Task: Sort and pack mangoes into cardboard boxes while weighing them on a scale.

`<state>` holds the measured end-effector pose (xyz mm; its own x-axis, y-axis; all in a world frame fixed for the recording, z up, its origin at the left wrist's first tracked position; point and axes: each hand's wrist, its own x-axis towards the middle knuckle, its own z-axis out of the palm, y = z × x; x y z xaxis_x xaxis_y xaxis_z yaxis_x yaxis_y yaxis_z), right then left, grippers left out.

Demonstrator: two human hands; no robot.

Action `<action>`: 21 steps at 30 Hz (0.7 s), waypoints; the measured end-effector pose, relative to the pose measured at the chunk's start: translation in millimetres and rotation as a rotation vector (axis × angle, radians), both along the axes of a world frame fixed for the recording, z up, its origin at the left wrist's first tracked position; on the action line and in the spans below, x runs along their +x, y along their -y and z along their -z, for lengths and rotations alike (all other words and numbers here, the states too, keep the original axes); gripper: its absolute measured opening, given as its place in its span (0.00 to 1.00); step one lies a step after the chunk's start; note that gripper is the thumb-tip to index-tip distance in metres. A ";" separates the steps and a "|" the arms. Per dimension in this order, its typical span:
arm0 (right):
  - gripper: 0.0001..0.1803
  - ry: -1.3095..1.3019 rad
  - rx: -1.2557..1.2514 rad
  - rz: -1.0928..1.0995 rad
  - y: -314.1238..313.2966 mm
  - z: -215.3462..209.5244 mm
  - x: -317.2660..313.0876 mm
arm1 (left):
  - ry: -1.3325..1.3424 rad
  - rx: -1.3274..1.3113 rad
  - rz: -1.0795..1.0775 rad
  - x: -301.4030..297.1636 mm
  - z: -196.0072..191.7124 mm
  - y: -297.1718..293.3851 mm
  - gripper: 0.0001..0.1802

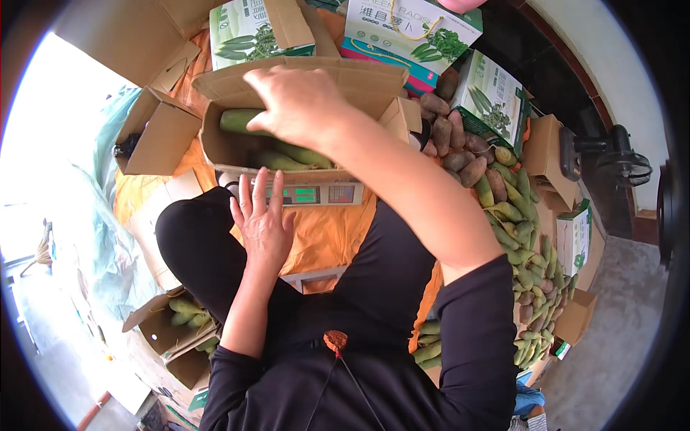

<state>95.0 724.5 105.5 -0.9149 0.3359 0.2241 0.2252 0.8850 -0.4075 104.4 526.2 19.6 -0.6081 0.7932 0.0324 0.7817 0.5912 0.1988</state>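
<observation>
An open cardboard box (208, 136) stands in front of me on a scale with a lit green display (302, 195). Long green radishes (282, 159) lie inside the box, partly in shadow. My right hand (298, 104) reaches across the box from the right, over the radishes and in front of the raised back flap. Its thumb is apart from the fingers and nothing shows in it. My left hand (264, 223) is at the box's near side, fingers spread and upward, beside the display, and it holds nothing.
To the right lies a long heap of green radishes (528, 258), with brownish-purple roots (449, 136) at its far end. Printed cartons (413, 32) stand behind. A small black fan (624, 161) is at far right. Lower left, an open box (159, 332) holds more green radishes.
</observation>
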 end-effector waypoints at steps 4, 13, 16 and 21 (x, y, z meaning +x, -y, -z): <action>0.25 -0.070 -0.311 0.059 -31.2 -1.6 56.0 | 0.004 0.019 -0.014 -2.2 0.2 3.5 0.43; 0.18 -0.108 -0.721 0.351 -69.9 46.0 190.4 | -0.009 0.055 0.007 -0.9 5.4 5.1 0.41; 0.18 -0.230 -0.784 0.458 -64.4 72.1 227.5 | -0.014 0.046 0.021 -2.8 4.2 8.0 0.42; 0.14 -0.192 -0.744 0.717 -41.8 150.6 307.2 | -0.026 0.109 -0.020 -5.4 5.1 10.1 0.41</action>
